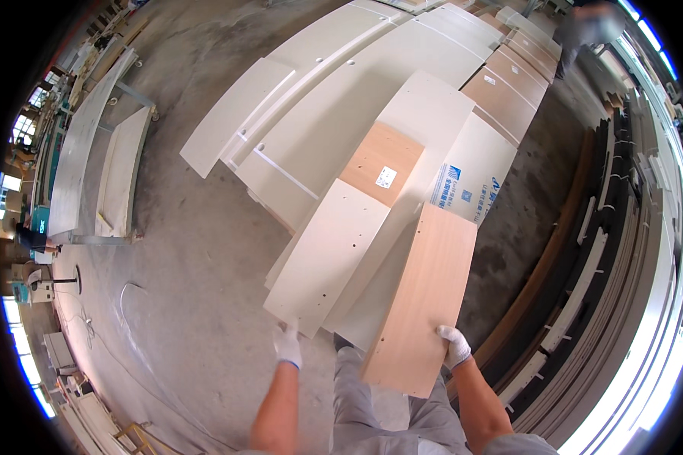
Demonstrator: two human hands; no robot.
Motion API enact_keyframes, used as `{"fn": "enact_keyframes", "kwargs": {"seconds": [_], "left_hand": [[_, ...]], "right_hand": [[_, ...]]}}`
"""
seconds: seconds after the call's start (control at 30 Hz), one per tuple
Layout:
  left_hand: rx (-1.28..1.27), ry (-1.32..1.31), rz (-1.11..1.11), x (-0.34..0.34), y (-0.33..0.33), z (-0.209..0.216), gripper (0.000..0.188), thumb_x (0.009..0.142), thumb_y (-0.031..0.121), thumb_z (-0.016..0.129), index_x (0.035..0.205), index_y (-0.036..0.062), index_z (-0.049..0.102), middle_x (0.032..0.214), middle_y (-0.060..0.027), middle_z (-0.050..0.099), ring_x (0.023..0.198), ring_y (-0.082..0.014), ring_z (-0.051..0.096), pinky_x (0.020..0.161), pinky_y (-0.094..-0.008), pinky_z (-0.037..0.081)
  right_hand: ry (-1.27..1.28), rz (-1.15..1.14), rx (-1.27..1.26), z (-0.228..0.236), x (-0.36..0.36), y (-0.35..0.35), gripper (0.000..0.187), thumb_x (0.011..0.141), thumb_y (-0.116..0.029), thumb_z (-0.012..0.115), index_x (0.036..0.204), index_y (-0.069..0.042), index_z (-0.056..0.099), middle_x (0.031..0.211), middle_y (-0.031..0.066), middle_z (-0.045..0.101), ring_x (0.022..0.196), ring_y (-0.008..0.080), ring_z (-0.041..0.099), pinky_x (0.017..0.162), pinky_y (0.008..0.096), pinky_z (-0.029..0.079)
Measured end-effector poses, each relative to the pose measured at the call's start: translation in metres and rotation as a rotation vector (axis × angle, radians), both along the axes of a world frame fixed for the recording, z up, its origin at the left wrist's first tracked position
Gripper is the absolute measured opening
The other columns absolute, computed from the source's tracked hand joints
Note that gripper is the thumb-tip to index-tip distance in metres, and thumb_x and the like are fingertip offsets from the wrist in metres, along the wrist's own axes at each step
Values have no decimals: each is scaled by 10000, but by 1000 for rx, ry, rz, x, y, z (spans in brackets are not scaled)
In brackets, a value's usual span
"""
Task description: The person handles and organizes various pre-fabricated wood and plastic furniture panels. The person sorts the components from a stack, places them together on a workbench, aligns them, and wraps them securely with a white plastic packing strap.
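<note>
Presently the right hand [454, 346] closes on one tan panel [425, 296], the left hand [287, 345] touches one white panel [326, 262], grip unclear.

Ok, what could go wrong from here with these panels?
The wood-coloured panel might slip toward the legs: its near end juts toward them, and the right grip shows at only one edge. The white panel could shift on the stack if the left grip, at its near corner, disturbs it.

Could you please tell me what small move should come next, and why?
Perhaps bring the left hand to the left edge of the wood-coloured panel: only the right hand holds it, while the left is at the near end of the white panel.
</note>
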State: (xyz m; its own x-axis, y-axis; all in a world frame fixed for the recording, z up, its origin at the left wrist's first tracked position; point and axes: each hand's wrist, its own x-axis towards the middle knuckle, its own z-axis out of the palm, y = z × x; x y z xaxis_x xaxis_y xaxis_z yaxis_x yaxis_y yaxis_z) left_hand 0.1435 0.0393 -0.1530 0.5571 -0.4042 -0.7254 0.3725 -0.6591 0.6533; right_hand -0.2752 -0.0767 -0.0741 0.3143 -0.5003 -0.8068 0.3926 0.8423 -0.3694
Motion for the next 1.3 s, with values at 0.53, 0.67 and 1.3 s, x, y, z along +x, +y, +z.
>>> {"fn": "enact_keyframes", "kwargs": {"seconds": [0.53, 0.67, 1.3], "left_hand": [[-164, 636, 474, -65, 52, -9, 649, 1055, 565, 308, 1414, 71, 527, 1308, -122, 641, 1160, -344, 645, 1011, -487, 522], [-185, 826, 330, -82, 62, 14, 579, 1055, 497, 366, 1386, 60, 555, 1296, -115, 657, 1159, -315, 648, 985, -426, 542], [-282, 890, -613, -137, -73, 115, 736, 994, 592, 469, 1471, 32, 466, 1460, -179, 514, 1295, -352, 512, 1106, -479, 423]], "right_hand": [[-65, 247, -283, 10, 116, -22, 770, 767, -197, 820, 1422, 27, 483, 1300, 135, 640, 1186, 234, 608, 1048, 388, 469], [40, 172, -433, 13, 130, -13, 881, 783, -201, 825, 1515, -16, 371, 1353, 141, 599, 1222, 243, 587, 1085, 382, 444], [716, 149, -226, 235, 29, 140, 1222, 624, -461, 838, 1607, -48, 242, 1353, 266, 606, 1219, 361, 622, 1033, 389, 481]]}}
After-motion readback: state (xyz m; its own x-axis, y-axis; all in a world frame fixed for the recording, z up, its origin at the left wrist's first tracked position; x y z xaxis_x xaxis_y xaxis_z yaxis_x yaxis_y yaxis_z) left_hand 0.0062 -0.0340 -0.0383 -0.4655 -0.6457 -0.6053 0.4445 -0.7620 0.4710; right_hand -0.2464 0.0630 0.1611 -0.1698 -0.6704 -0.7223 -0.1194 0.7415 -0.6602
